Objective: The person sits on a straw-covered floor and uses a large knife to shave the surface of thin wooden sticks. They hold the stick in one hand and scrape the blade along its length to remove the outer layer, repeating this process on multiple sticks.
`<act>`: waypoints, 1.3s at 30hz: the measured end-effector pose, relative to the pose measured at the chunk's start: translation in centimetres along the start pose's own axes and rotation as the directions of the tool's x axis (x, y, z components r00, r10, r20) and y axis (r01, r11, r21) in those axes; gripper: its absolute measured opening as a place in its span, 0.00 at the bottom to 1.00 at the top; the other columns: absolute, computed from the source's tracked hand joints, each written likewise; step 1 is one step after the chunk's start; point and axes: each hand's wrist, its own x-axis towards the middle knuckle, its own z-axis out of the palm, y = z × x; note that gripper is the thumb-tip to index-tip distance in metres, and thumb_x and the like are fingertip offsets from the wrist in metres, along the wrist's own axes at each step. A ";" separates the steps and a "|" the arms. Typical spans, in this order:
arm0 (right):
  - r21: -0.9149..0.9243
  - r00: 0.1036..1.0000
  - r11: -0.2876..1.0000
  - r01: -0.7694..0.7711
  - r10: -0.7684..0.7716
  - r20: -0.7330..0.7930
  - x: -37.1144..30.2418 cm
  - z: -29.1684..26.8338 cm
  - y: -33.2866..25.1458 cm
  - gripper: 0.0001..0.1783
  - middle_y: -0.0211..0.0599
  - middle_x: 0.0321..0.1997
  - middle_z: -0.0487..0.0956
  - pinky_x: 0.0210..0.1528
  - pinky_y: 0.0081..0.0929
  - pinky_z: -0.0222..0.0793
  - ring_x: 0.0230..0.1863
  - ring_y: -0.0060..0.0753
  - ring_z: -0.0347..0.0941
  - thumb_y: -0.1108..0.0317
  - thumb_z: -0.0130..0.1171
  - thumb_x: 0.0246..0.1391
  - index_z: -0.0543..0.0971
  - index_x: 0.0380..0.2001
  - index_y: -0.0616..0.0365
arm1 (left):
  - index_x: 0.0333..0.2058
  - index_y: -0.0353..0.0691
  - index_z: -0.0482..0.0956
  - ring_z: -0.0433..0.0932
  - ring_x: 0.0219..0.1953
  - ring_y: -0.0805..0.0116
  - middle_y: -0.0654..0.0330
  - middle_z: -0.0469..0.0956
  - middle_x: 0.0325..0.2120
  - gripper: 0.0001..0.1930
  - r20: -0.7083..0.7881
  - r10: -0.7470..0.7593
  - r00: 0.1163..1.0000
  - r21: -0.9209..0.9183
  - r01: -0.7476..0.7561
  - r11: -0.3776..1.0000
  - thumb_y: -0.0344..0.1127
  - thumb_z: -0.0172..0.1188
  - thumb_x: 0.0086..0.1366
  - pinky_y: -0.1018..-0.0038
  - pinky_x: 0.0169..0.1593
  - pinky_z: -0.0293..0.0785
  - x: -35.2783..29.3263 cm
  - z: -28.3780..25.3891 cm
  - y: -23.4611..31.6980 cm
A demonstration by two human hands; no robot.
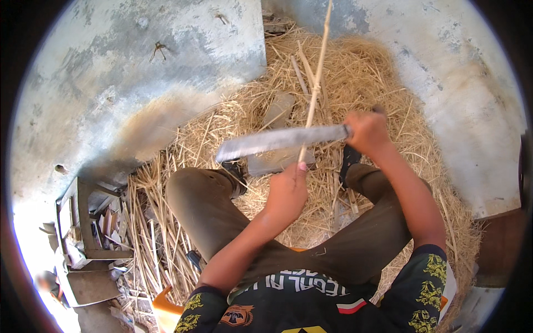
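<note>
My left hand point(287, 191) is closed round the lower end of a long, thin wooden stick point(315, 94), its thumb along the stick. The stick runs away from me, up past the top of the picture. My right hand point(367, 131) grips the dark handle of a machete point(277, 142). Its broad grey blade, slightly blurred, points left and lies across the stick just beyond my left hand. Below the blade, between my feet, sits a flat grey block point(272, 163); whether the stick touches it I cannot tell.
Straw-like shavings point(361, 66) heap up ahead and to the right. Cut sticks point(161, 222) lie in a pile by my left leg. A wooden cabinet point(105, 254) with odds and ends stands at the left. Weathered walls point(461, 111) close in behind the heap.
</note>
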 end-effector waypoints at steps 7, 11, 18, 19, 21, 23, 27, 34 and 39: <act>-0.207 0.928 0.924 -0.322 0.351 0.125 2.3 -1.9 2.0 0.09 0.39 0.22 0.81 0.29 0.46 0.75 0.26 0.42 0.81 0.61 0.60 0.50 0.76 0.24 0.53 | 0.28 0.32 0.71 0.66 0.18 0.62 0.52 0.67 0.15 0.21 0.051 0.016 0.999 -0.062 -0.013 0.998 0.42 0.45 0.77 0.63 0.27 0.65 -1.2 0.6 0.3; -0.045 0.998 0.998 -0.042 0.044 0.041 0.6 -1.1 0.4 0.09 0.41 0.23 0.81 0.30 0.46 0.75 0.26 0.43 0.81 0.61 0.59 0.53 0.79 0.26 0.54 | 0.28 0.33 0.71 0.66 0.18 0.63 0.52 0.68 0.16 0.20 0.080 -0.045 0.996 -0.094 0.053 0.994 0.42 0.45 0.77 0.64 0.28 0.66 -0.4 -0.2 0.8; -0.206 0.814 0.803 -0.559 0.579 0.047 2.1 -2.5 8.9 0.11 0.47 0.21 0.78 0.33 0.47 0.75 0.26 0.56 0.77 0.59 0.62 0.54 0.79 0.29 0.55 | 0.29 0.33 0.71 0.65 0.19 0.69 0.57 0.67 0.16 0.21 0.179 0.042 0.983 -0.087 -0.027 0.996 0.44 0.46 0.77 0.67 0.27 0.65 -1.2 -0.3 0.9; -0.202 0.825 0.817 -0.541 0.561 0.059 2.0 -2.8 8.2 0.11 0.47 0.22 0.79 0.34 0.47 0.74 0.26 0.56 0.77 0.59 0.62 0.54 0.79 0.29 0.55 | 0.29 0.34 0.71 0.65 0.19 0.70 0.59 0.66 0.15 0.21 0.184 0.060 0.981 -0.070 -0.048 0.996 0.44 0.45 0.78 0.68 0.27 0.65 -1.1 -0.2 0.9; -0.196 0.847 0.844 -0.499 0.523 0.093 1.4 -3.4 5.9 0.10 0.47 0.23 0.80 0.34 0.48 0.74 0.27 0.56 0.77 0.60 0.61 0.53 0.80 0.29 0.55 | 0.29 0.34 0.71 0.64 0.20 0.72 0.60 0.66 0.16 0.21 0.185 0.013 0.983 -0.137 0.013 0.990 0.44 0.45 0.78 0.68 0.27 0.65 -0.8 -0.4 0.6; -0.138 0.964 0.961 -0.238 0.251 0.086 0.6 -2.8 6.5 0.10 0.48 0.24 0.80 0.34 0.48 0.74 0.28 0.56 0.78 0.60 0.61 0.53 0.80 0.28 0.56 | 0.30 0.34 0.71 0.64 0.20 0.73 0.60 0.66 0.16 0.20 0.193 -0.033 0.981 -0.137 0.061 0.989 0.44 0.45 0.78 0.69 0.27 0.65 -1.0 -0.4 0.6; -0.161 0.853 0.852 -0.498 0.514 0.084 -0.2 -0.4 10.1 0.14 0.51 0.29 0.82 0.40 0.48 0.76 0.35 0.53 0.82 0.59 0.58 0.55 0.83 0.30 0.59 | 0.30 0.33 0.72 0.64 0.20 0.71 0.58 0.67 0.16 0.20 0.219 -0.044 0.975 -0.091 0.066 0.994 0.44 0.46 0.77 0.68 0.27 0.65 -1.4 -0.1 1.2; -0.159 0.725 0.730 -0.664 0.682 0.101 -0.1 -2.9 10.0 0.13 0.53 0.30 0.82 0.40 0.48 0.76 0.34 0.55 0.81 0.59 0.58 0.54 0.82 0.30 0.58 | 0.31 0.32 0.72 0.64 0.16 0.61 0.48 0.68 0.16 0.17 0.186 -0.018 0.982 -0.038 0.026 0.999 0.40 0.49 0.76 0.65 0.25 0.64 -1.2 0.3 1.9; -0.042 0.925 0.943 -0.330 0.332 0.184 -0.3 -3.2 2.8 0.13 0.48 0.29 0.83 0.41 0.48 0.76 0.31 0.53 0.81 0.60 0.58 0.54 0.82 0.29 0.58 | 0.31 0.32 0.72 0.68 0.14 0.47 0.45 0.70 0.14 0.15 0.009 0.035 0.999 0.114 -0.036 0.993 0.38 0.50 0.75 0.61 0.22 0.63 0.0 0.1 0.7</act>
